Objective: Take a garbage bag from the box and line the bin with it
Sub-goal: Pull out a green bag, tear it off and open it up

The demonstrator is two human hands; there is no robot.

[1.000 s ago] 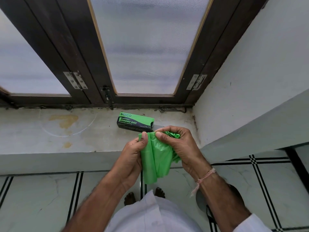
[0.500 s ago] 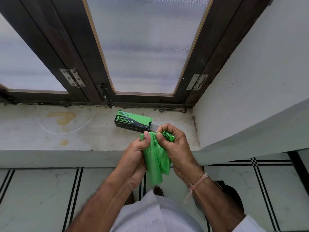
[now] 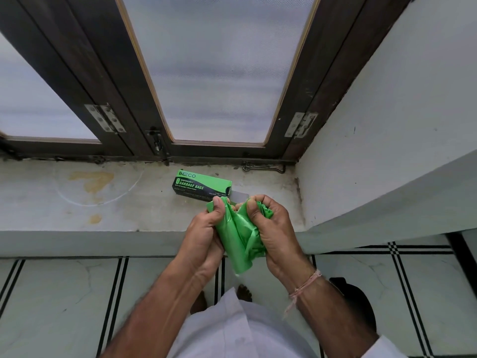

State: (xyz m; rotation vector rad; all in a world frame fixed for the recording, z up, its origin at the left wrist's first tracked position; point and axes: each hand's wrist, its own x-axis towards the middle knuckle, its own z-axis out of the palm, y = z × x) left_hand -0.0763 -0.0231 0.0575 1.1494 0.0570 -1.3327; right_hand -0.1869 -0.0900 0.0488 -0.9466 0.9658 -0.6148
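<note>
Below the frosted window (image 3: 222,68) with its dark wooden frame, I see the pale stone sill (image 3: 124,215) running across the view, stained yellow-brown towards its left end, with a faint ring mark around the stain. A white wall (image 3: 387,125) closes off the sill's right end. Under the sill's front edge lies the tiled floor (image 3: 59,301), pale with thin black double lines. At the bottom edge sits the person's white garment (image 3: 232,332), with bare toes just showing above it.

Over the sill's front edge, towards its right end, I have both hands raised close together. My left hand (image 3: 204,241) is closed, thumb pressed on top, pinching the left upper edge of the green garbage bag (image 3: 240,236). My right hand (image 3: 273,228) is curled tight, bunching the bag's right upper part inside its fingers. The bag is crumpled between them and hangs down past the sill's front edge, clear of the sill.

Just behind the hands, towards the back of the sill, lies the green and black garbage bag box (image 3: 201,186), flat on its side, its right end flap open. A pinkish thread (image 3: 304,285) circles my right wrist.
</note>
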